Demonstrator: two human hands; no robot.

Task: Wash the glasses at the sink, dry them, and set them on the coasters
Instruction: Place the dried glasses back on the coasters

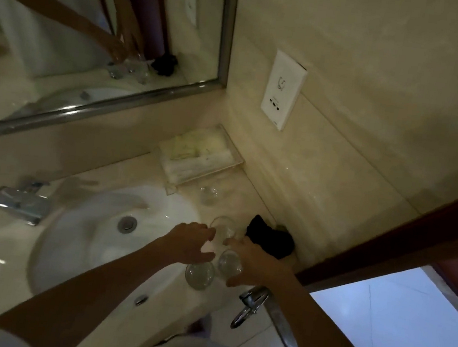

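Several clear glasses stand on the beige counter point(248, 193) to the right of the white sink point(76, 243). One glass point(223, 226) stands just beyond my fingertips, and another glass point(199, 275) stands near the counter's front edge. My right hand point(257, 261) curls round a third glass point(229, 263), fingers behind it and thumb in front. My left hand point(192, 242) hovers with its fingers spread, its tips close to the far glass; whether they touch is unclear. A further glass point(209, 195) stands by the tray. The view is blurred and I see no coasters.
A black cloth point(270, 240) lies bunched against the wall right of the glasses. A clear tray of toiletries point(198, 154) fills the back corner. The chrome tap point(20, 201) is left of the basin, a towel ring point(248, 307) hangs under the counter's edge, and a dark door frame point(402, 242) is at right.
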